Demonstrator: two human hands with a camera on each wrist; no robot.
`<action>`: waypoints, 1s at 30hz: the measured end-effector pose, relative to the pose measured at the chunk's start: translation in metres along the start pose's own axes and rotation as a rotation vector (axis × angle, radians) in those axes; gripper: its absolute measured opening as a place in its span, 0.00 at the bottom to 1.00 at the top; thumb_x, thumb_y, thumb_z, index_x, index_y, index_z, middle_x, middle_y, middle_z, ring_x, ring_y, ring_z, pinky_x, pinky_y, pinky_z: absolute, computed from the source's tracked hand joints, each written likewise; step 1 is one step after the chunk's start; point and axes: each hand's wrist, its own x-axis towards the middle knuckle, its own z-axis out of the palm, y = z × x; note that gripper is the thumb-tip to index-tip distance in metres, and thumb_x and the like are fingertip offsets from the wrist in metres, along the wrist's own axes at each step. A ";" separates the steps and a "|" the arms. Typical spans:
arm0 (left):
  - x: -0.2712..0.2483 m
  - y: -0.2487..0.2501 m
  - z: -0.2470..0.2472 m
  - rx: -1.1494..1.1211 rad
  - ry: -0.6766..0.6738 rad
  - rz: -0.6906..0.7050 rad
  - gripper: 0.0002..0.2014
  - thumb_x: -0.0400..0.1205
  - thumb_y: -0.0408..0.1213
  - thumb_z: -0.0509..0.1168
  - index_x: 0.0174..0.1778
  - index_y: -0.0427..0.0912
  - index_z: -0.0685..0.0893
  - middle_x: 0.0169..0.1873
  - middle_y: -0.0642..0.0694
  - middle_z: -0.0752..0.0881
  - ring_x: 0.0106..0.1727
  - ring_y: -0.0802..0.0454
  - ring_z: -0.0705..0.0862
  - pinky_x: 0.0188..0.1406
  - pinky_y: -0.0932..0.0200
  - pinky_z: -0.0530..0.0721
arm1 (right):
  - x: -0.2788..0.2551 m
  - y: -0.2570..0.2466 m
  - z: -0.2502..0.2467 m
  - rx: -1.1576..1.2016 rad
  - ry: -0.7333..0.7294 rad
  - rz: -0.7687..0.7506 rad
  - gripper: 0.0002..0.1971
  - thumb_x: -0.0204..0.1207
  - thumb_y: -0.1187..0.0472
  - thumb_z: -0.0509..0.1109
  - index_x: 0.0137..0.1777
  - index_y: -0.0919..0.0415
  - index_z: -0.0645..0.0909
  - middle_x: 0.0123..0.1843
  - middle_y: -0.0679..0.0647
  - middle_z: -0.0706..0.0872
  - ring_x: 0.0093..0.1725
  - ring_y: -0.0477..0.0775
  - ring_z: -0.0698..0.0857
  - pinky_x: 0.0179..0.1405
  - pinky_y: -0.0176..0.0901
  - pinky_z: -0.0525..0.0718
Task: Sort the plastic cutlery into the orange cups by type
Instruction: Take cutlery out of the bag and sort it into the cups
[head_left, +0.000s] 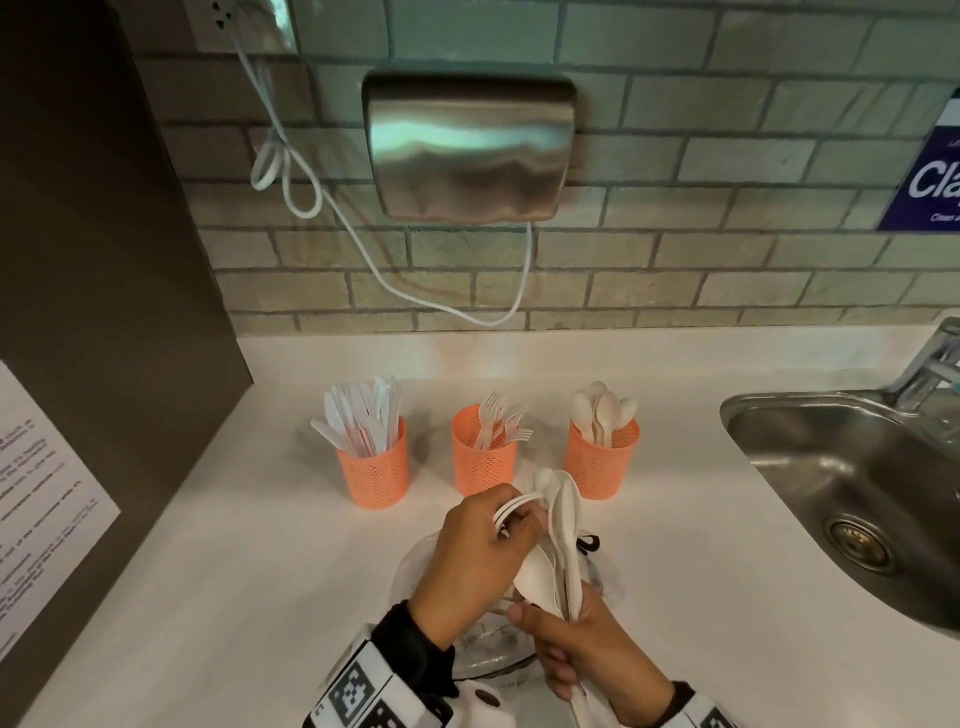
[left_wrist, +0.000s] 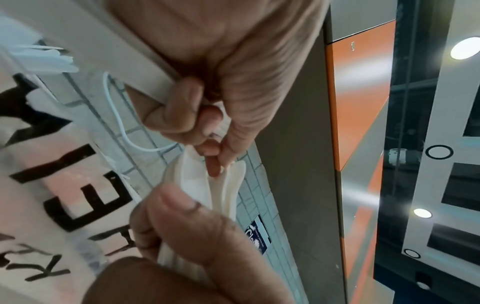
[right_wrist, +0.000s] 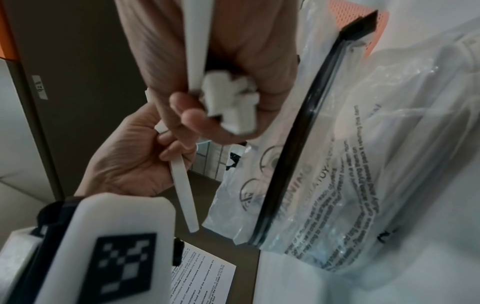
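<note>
Three orange mesh cups stand in a row on the white counter: knives in the left cup (head_left: 373, 470), forks in the middle cup (head_left: 483, 460), spoons in the right cup (head_left: 601, 462). In front of them my right hand (head_left: 553, 626) grips a bundle of white spoons (head_left: 565, 519) by the handles, bowls pointing up; the handle ends (right_wrist: 230, 105) poke out of its fist. My left hand (head_left: 511, 527) holds a white fork (head_left: 511, 509) beside the bundle and grips its handle (right_wrist: 182, 185). In the left wrist view its fingertips (left_wrist: 213, 162) touch the spoons (left_wrist: 223, 185).
A clear zip bag (head_left: 415, 564) with a black closure (right_wrist: 293, 160) lies on the counter under my hands. A steel sink (head_left: 857, 467) and tap (head_left: 932, 364) are at the right. A dark panel with a paper notice (head_left: 47, 483) borders the left.
</note>
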 end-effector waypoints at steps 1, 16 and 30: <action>0.000 -0.001 0.000 -0.007 0.001 0.003 0.09 0.72 0.47 0.67 0.32 0.46 0.82 0.27 0.53 0.81 0.31 0.61 0.77 0.37 0.67 0.75 | 0.000 0.000 0.000 -0.003 0.003 0.001 0.16 0.60 0.59 0.78 0.39 0.65 0.74 0.14 0.51 0.67 0.10 0.45 0.65 0.09 0.32 0.68; -0.003 -0.002 0.007 0.182 0.118 0.042 0.14 0.76 0.40 0.68 0.28 0.52 0.70 0.23 0.58 0.79 0.28 0.59 0.75 0.29 0.68 0.70 | 0.003 -0.001 -0.002 -0.123 0.035 -0.051 0.07 0.75 0.66 0.71 0.47 0.65 0.75 0.15 0.50 0.70 0.11 0.46 0.67 0.11 0.34 0.70; 0.012 0.008 0.006 -0.319 0.248 -0.070 0.06 0.80 0.28 0.63 0.45 0.43 0.73 0.28 0.63 0.87 0.27 0.64 0.81 0.33 0.70 0.79 | 0.012 0.002 0.000 -0.042 0.005 -0.023 0.14 0.67 0.58 0.72 0.51 0.57 0.75 0.15 0.50 0.68 0.11 0.46 0.66 0.11 0.32 0.69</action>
